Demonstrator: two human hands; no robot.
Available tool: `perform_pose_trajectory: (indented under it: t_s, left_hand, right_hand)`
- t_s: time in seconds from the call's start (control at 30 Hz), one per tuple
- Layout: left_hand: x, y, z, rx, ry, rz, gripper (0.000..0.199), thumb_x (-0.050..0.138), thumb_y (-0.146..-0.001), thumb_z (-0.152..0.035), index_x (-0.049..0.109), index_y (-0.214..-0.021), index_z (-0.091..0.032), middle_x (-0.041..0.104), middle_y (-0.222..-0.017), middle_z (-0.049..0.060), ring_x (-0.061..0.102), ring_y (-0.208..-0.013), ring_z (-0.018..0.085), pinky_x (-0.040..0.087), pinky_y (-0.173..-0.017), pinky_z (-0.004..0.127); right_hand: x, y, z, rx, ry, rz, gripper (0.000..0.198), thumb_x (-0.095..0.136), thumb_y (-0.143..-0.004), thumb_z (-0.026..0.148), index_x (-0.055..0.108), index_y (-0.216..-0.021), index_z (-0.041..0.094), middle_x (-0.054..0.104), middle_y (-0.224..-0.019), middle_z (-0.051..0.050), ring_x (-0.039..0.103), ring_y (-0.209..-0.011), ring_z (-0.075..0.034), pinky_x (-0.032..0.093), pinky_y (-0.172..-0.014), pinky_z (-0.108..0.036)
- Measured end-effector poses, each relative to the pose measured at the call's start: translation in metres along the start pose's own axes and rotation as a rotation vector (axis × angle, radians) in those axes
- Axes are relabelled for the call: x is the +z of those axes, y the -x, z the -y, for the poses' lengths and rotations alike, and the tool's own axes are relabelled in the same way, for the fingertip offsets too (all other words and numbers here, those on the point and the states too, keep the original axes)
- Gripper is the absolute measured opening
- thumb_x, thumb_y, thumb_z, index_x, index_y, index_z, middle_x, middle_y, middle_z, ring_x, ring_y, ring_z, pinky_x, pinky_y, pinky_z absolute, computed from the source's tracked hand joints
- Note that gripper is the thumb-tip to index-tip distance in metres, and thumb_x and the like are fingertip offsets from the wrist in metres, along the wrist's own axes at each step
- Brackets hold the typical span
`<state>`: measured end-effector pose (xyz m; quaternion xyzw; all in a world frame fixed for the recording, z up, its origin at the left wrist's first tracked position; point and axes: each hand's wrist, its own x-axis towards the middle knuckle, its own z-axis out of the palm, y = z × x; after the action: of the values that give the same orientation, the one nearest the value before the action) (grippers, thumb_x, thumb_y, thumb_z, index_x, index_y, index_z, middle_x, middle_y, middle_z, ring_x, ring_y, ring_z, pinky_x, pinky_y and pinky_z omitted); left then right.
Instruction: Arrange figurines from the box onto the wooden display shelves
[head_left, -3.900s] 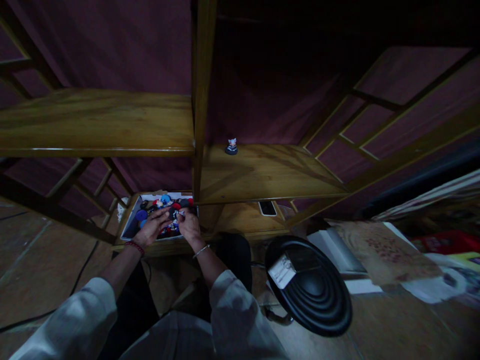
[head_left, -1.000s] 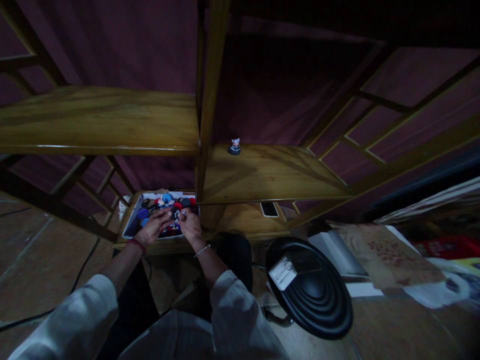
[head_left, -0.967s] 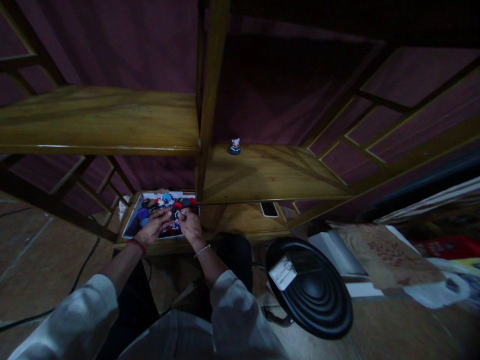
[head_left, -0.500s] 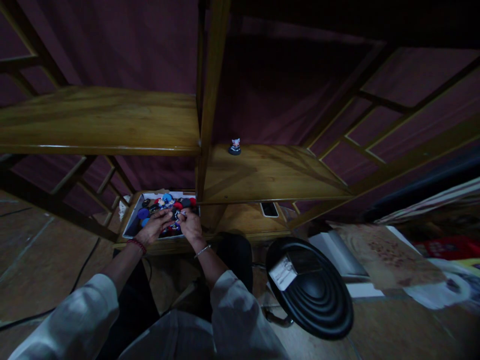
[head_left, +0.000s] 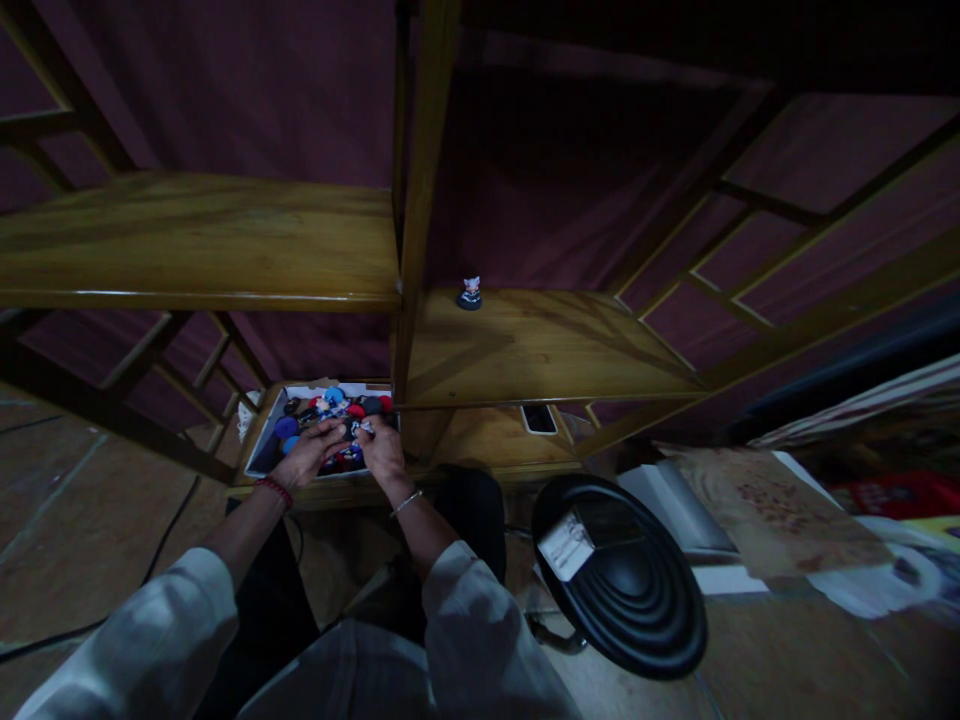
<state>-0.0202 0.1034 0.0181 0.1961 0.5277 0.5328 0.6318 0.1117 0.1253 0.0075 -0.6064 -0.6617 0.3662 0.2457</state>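
Above a white box point(head_left: 264, 449) of small colourful figurines, both of my hands are closed on one small figurine point(head_left: 351, 430) with a dark base. My left hand point(head_left: 309, 452) pinches its dark side, while my right hand point(head_left: 382, 450) grips the paler end. Fingers cover much of it, so its details are hard to make out. Inside the box lie blue, red and black pieces, among them a round purple-blue base point(head_left: 286, 427). Another small figurine point(head_left: 470, 293), pale on top with a dark round base, stands upright at the back of the middle wooden shelf point(head_left: 540, 350).
A wooden post point(head_left: 424, 180) divides the shelving to the right of the box. On the lower right shelf lies a phone point(head_left: 539, 419). A black round stool point(head_left: 630, 590) carries a small white box point(head_left: 567, 546). Papers and a cardboard sheet point(head_left: 780, 510) lie at the right.
The figurine between my hands has turned slightly, with more of its pale end showing by my right fingers. My arms and the other things stay where they were.
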Motion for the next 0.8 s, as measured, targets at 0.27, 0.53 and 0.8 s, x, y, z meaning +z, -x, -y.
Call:
perform_pose_trajectory:
  t_s: [0.27, 0.53, 0.8]
  left_hand:
    - [0.0018, 0.0029, -0.0013, 0.001, -0.001, -0.002, 0.011, 0.065, -0.069, -0.002, 0.066, -0.067, -0.013, 0.066, -0.073, 0.001, 0.063, -0.068, 0.011, 0.055, -0.069, 0.023]
    - [0.0024, 0.0038, -0.0019, 0.007, -0.027, -0.001, 0.008, 0.068, -0.067, -0.005, 0.064, -0.066, -0.012, 0.063, -0.071, 0.0, 0.061, -0.067, 0.01, 0.055, -0.067, 0.022]
    - [0.0007, 0.0039, -0.0013, 0.0, -0.038, 0.014, 0.009, 0.072, -0.064, -0.009, 0.064, -0.065, -0.012, 0.06, -0.066, -0.001, 0.06, -0.065, 0.009, 0.054, -0.07, 0.024]
  right_hand:
    - [-0.0009, 0.0015, -0.0008, -0.022, 0.002, -0.011, 0.018, 0.054, -0.081, 0.027, 0.06, -0.098, 0.026, 0.068, -0.088, 0.0, 0.063, -0.081, -0.013, 0.044, -0.072, -0.02]
    - [-0.0021, 0.0025, -0.001, -0.045, -0.009, -0.006, 0.018, 0.054, -0.081, 0.024, 0.06, -0.097, 0.026, 0.068, -0.09, 0.001, 0.062, -0.082, -0.012, 0.044, -0.074, -0.019]
    - [-0.0066, 0.0056, 0.0014, -0.077, -0.009, -0.001, 0.018, 0.055, -0.081, 0.023, 0.062, -0.097, 0.029, 0.068, -0.089, 0.003, 0.062, -0.082, -0.012, 0.044, -0.075, -0.019]
